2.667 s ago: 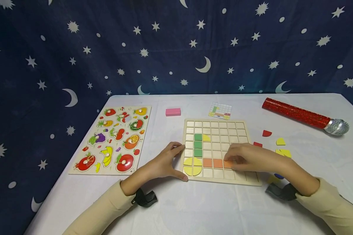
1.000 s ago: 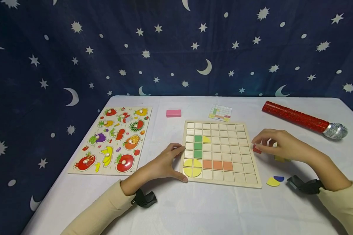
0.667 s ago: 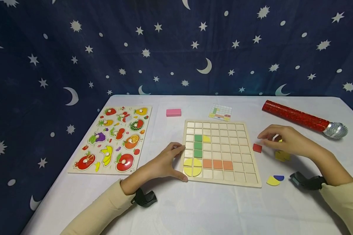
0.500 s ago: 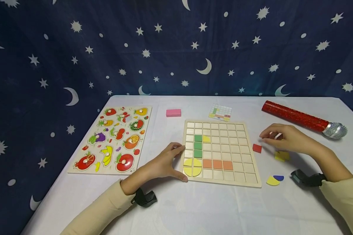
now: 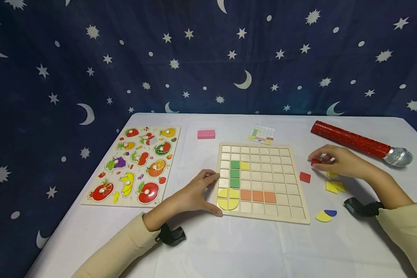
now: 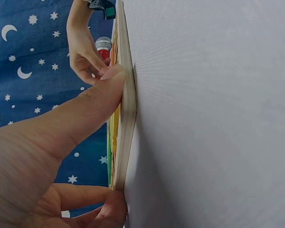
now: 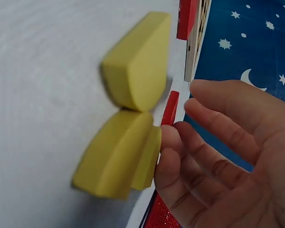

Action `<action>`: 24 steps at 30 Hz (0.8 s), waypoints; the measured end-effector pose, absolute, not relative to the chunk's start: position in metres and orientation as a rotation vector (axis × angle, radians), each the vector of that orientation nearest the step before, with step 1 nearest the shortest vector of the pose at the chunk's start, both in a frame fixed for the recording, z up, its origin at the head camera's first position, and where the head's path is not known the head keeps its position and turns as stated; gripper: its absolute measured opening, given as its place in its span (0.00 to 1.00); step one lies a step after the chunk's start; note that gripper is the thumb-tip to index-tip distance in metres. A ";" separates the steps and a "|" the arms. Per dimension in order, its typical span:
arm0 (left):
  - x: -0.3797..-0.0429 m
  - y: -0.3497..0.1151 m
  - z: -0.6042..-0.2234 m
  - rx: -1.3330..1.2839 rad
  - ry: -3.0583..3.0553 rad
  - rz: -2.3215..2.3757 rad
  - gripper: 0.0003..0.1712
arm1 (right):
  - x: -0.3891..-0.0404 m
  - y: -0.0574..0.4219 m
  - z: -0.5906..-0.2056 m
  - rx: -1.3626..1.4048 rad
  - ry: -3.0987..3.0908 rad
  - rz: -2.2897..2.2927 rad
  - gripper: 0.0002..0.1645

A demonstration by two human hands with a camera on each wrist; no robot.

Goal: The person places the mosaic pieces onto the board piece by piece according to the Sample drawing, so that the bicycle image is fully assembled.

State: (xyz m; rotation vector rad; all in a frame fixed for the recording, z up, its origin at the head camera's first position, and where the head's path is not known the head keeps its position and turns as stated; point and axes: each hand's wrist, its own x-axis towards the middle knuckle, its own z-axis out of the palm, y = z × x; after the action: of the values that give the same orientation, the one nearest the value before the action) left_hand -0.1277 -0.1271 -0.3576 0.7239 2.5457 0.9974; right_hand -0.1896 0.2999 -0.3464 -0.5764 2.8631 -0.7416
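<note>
At its left edge, the wooden grid board is steadied by my left hand. Its thumb is outstretched against the board's rim near the front corner, and its fingers touch the rim farther back. Green and orange squares and yellow quarter circles sit in the board's cells. Right of the board, my right hand pinches a red quarter-circle piece between thumb and index finger, low over the table. A red square lies beside the board. Loose yellow pieces lie below the right hand.
A pattern card and a pink block lie behind the board. The fruit peg puzzle is at left. A red microphone lies at back right. A blue half circle and a yellow quarter circle lie nearer.
My right hand left a third orange square on the board, moved right, let go of the red square and went to the red quarter circle. The left hand stayed put.
</note>
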 end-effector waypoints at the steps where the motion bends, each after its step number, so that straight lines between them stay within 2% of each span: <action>1: -0.128 -0.127 -0.358 0.724 2.546 0.995 0.61 | -0.190 0.300 -0.347 -0.579 2.860 -0.747 0.18; 9: -0.128 -0.127 -0.356 0.735 2.560 0.987 0.61 | -0.190 0.297 -0.347 -0.669 2.849 -0.814 0.14; 18: -0.128 -0.126 -0.357 0.727 2.552 0.994 0.61 | -0.191 0.290 -0.347 -0.605 2.821 -0.761 0.17; 24: -0.127 -0.126 -0.357 0.716 2.544 1.001 0.61 | -0.191 0.289 -0.349 -0.630 2.810 -0.753 0.15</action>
State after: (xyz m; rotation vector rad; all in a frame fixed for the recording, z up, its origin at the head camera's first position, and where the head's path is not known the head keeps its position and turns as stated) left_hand -0.1273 -0.1264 -0.3565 0.7158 2.5442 1.0008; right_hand -0.1912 0.2890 -0.3491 -0.6298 2.8098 -0.7527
